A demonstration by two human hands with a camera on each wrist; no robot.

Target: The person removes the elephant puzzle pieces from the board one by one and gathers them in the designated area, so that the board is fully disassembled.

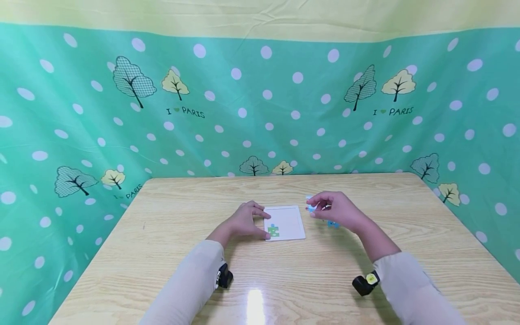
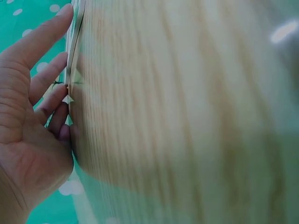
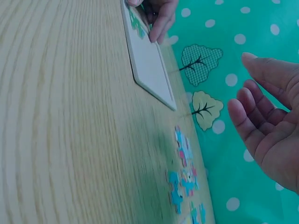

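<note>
A white puzzle tray (image 1: pixel 286 221) lies flat on the table, with a green jigsaw piece (image 1: pixel 274 232) in its near left corner. My left hand (image 1: pixel 247 220) rests at the tray's left side, thumb at the near corner and a fingertip over the edge farther back. To the right of the tray my right hand (image 1: pixel 336 210) hovers above the table, fingers loosely bent with nothing between them in the right wrist view. Under and beside it lie several loose jigsaw pieces, among them a pale blue one (image 3: pixel 183 147) and a brighter blue one (image 1: pixel 333 224).
Everything lies on a wood-grain table (image 1: pixel 183 253). Behind and on both sides hangs a green cloth (image 1: pixel 252 99) with white dots and printed trees. Small black cameras (image 1: pixel 225 276) are strapped to the wrists over light sleeves.
</note>
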